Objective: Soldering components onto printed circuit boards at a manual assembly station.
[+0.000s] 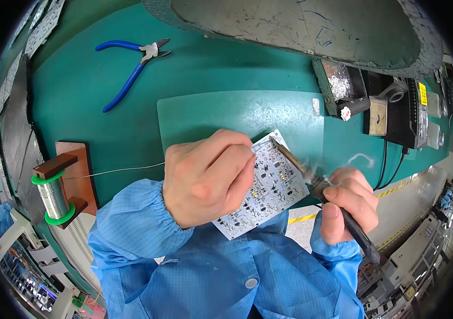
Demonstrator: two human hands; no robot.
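A white circuit board (274,194) dotted with small parts lies at a slant in front of me, its near end over my blue smock. My left hand (210,178) is closed in a pinch over the board's left side, on thin solder wire (125,169) that runs in from a spool. Wrapped round the black handle of a soldering iron (355,229) is my right hand (351,202). The iron's tip touches or hovers just over the board's far corner; I cannot tell which. Wisps of smoke rise by its shaft. My left fingers hide the wire's end.
The solder spool (53,198) with green flanges sits on a brown stand (85,181) at left. Blue-handled cutters (131,80) lie open at the far left. A soldering station (402,114) and a metal tray (338,82) stand at right. A large grey-rimmed panel (301,26) overhangs the far side.
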